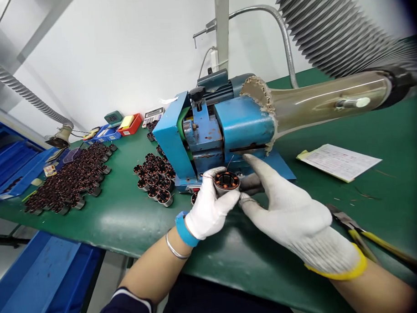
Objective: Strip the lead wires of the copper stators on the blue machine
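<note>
My left hand (210, 206), in a white glove with a blue band at the wrist, grips a motor stator (226, 181). The stator is a short metal cylinder with copper windings showing around its open top, and a thin wire lead sticks up from it. On its right side is my right hand (288, 208), in a white knitted glove with a yellow cuff. Its thumb and fingers are spread apart by the stator; whether a fingertip touches it I cannot tell. Just behind both hands stands a blue motor-driven machine (244, 121).
More stators (157, 176) stand left of the machine, with a large group (72, 179) farther left. A clear duct (326, 100) leads right from the machine to a grey hose. Pliers (354, 226) and a paper sheet (338, 162) lie at right. A red bin (134, 125) stands at the back.
</note>
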The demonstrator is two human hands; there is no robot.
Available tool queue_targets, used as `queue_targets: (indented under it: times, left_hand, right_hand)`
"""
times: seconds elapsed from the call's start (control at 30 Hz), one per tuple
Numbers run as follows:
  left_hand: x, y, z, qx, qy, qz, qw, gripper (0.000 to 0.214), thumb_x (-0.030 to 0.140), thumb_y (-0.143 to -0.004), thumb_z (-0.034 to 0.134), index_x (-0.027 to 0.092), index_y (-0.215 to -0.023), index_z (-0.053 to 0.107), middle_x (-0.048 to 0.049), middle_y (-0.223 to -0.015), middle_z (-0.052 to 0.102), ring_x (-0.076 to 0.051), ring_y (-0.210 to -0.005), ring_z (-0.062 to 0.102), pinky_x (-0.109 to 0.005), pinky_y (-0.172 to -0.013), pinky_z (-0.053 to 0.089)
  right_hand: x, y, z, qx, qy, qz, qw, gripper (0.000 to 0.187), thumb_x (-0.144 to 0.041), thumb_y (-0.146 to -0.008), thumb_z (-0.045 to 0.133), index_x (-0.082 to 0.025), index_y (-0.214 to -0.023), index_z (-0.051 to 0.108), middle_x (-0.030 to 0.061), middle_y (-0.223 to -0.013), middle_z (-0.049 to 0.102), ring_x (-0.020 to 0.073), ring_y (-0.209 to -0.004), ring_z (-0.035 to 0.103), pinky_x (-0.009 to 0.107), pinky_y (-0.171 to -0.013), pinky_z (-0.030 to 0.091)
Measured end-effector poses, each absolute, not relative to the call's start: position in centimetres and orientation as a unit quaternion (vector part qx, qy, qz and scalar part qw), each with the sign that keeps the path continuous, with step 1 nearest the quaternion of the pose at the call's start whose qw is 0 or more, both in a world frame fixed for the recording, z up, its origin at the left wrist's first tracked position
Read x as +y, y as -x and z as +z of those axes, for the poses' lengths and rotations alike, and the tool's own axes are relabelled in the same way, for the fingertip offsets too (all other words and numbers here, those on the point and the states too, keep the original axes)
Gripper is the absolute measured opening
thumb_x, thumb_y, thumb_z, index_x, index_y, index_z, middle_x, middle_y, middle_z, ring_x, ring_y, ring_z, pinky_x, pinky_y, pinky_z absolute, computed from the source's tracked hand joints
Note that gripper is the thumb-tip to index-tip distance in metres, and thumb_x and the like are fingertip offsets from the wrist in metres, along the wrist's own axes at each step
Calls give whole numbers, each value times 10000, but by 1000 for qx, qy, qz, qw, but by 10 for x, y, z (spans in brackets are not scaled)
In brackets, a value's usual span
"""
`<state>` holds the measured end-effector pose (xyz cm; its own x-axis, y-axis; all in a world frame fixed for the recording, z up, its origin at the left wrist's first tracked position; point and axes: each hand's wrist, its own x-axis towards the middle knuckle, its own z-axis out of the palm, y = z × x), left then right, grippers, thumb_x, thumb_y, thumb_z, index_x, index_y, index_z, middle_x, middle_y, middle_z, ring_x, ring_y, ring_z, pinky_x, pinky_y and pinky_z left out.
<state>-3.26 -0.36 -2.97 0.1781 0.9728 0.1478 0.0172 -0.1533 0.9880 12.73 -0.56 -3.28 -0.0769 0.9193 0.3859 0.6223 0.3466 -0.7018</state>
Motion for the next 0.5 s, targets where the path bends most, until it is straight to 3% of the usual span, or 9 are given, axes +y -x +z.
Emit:
queue_targets:
  times: [0.17,0.27,0.33,0.4,0.5]
  left_hand:
    - [-5,30,-35,437,-604,482,460,486,400,-827,696,236,-1222,465,-52,-1047,610,-230,-961,627,-438,-960,524]
    - [-3,29,-34,458,-602,494,428,483,326,-792,713,227,-1204,482,-49,-1042,609,-216,-944,620,-424,-946,526]
    - [-1,29,-31,457,-616,494,410,497,257,-734,732,212,-1173,503,-52,-1050,617,-215,-948,619,-418,-938,530]
    - [0,28,-27,446,-633,489,402,499,210,-679,738,203,-1130,524,-54,-1066,631,-219,-964,626,-412,-934,537]
    - [0,29,-24,442,-655,486,373,476,176,-628,730,200,-1066,544,-39,-1031,640,-213,-929,635,-400,-897,546]
  right_hand:
    - [0,-146,-21,-691,573,106,428,771,-308,-784,604,-291,-1528,402,5,-801,719,278,-638,700,407,-581,574]
    - [1,-153,-13,-706,517,49,481,726,-302,-799,589,-229,-1502,421,71,-911,707,309,-773,702,457,-704,585]
    - [4,-151,-14,-770,425,7,476,640,-284,-786,574,-183,-1413,494,140,-1103,688,357,-985,678,531,-873,555]
    - [9,-147,-19,-822,358,-51,439,510,-234,-774,549,-142,-1275,581,188,-1185,669,396,-1087,639,597,-943,496]
    - [19,-145,-28,-849,331,-108,397,290,-150,-844,491,-143,-1069,675,158,-992,724,353,-959,674,563,-910,478]
